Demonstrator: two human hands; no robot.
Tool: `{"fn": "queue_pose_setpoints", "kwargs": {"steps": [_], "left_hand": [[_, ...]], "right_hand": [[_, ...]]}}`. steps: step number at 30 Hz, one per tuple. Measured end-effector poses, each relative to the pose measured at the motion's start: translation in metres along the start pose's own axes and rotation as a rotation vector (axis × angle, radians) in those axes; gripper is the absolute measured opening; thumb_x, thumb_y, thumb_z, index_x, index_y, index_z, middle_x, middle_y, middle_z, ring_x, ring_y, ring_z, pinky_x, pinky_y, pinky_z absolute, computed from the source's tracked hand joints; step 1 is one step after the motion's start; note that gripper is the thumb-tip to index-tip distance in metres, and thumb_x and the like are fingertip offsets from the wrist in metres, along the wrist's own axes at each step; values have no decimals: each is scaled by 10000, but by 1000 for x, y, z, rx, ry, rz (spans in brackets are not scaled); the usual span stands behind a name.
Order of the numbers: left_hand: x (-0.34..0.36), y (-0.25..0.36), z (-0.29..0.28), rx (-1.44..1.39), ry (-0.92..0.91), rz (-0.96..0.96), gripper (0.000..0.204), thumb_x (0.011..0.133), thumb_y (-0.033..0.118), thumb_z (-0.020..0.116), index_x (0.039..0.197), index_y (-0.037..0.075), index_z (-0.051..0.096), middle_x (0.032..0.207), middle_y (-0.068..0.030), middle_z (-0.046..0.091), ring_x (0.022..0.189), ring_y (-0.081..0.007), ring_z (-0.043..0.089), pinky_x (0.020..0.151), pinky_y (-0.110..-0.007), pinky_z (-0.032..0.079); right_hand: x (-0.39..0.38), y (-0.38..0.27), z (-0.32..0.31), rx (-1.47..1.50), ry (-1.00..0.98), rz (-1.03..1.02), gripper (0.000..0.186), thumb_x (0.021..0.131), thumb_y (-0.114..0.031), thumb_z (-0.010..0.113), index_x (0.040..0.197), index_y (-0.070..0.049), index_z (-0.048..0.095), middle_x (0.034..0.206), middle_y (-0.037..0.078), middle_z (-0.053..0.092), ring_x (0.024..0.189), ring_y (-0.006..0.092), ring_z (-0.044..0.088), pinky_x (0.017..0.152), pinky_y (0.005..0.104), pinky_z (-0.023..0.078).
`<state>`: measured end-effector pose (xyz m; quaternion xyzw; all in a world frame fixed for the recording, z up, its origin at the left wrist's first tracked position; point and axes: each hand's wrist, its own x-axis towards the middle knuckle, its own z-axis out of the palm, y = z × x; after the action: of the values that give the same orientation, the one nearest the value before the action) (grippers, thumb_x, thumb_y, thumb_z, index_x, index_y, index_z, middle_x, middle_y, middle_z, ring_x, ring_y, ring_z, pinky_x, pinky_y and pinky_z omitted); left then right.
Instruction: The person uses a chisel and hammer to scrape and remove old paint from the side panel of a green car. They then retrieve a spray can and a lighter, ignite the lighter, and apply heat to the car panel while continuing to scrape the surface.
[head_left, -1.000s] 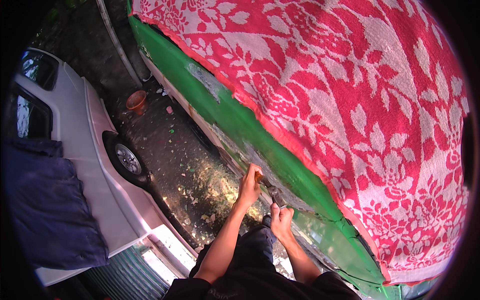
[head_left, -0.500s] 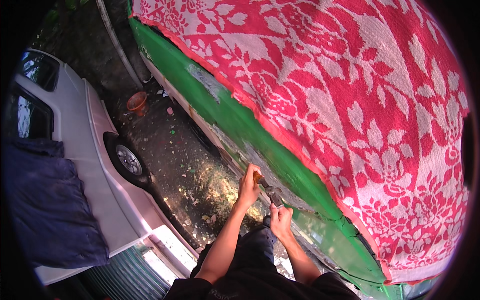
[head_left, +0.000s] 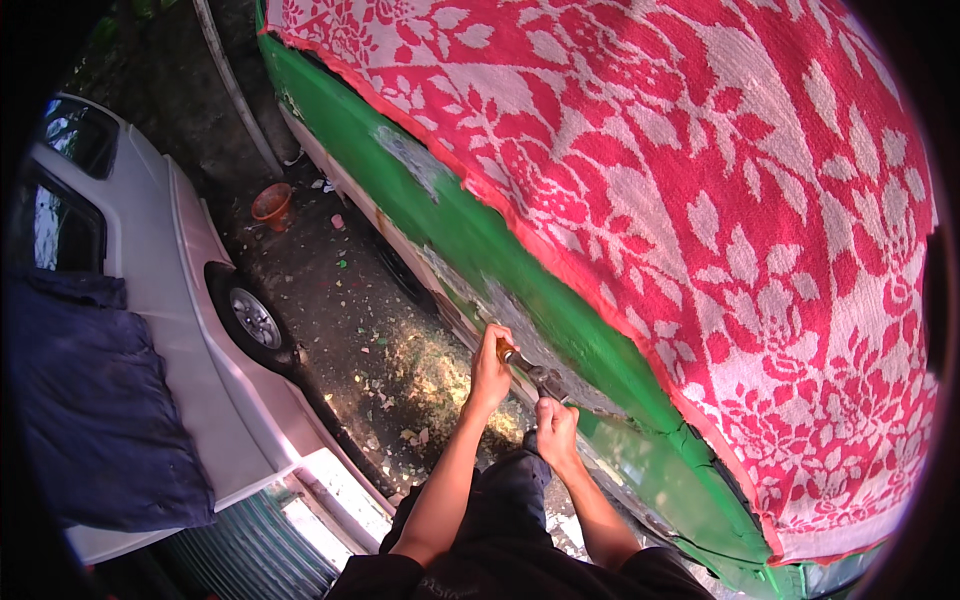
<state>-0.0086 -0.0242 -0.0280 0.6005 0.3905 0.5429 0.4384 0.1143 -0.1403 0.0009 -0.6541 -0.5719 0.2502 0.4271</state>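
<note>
Green car (head_left: 450, 235) walls off the right, towel (head_left: 650, 170) draped over it. Free lane above ground (head_left: 330, 290), from left hand (head_left: 490, 370) to white car (head_left: 150, 215). Bucket (head_left: 271, 206), pole (head_left: 236, 88) at lane's far end.

Dark ground (head_left: 300, 262), orange bucket (head_left: 272, 205) on it, small pink scrap (head_left: 337, 221), pale scattered bits (head_left: 410, 436), perhaps leaves
</note>
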Motion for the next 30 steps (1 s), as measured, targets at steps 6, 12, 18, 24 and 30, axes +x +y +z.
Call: {"fn": "queue_pose_setpoints", "kwargs": {"steps": [6,12,18,24,30], "left_hand": [[-9,-3,-1,-147,132,29,447,685,-291,402,991,35,422,996,-124,499,914,-227,562,839,-279,483],[-34,-20,-24,-233,507,46,255,960,57,644,884,77,402,935,-54,513,844,-140,483,828,-305,439],[-39,-24,-57,-581,720,-239,253,961,33,625,858,116,408,933,-1,492,736,-76,383,600,-264,337],[-40,-6,-70,-563,545,-172,266,901,-60,592,835,106,396,898,4,431,769,-95,374,653,-254,370],[-27,9,-49,-580,302,-100,301,880,-89,564,809,111,350,876,-1,378,744,-88,327,639,-258,350]], "right_hand": [[-14,-2,0,162,136,96,518,1071,-348,432,684,-15,520,517,-7,434,466,83,398,440,288,324],[-24,2,5,227,121,155,560,1078,-409,403,653,-51,469,516,-30,401,452,67,373,419,259,290],[-27,8,8,247,72,172,565,1073,-427,409,661,-46,476,529,-27,412,452,70,376,414,260,293],[-27,2,10,241,47,180,516,1065,-346,441,666,-23,487,529,-4,415,477,92,384,450,305,318],[-38,0,16,314,44,211,543,1069,-437,415,693,-51,486,543,-28,419,450,65,379,400,252,301]]}}
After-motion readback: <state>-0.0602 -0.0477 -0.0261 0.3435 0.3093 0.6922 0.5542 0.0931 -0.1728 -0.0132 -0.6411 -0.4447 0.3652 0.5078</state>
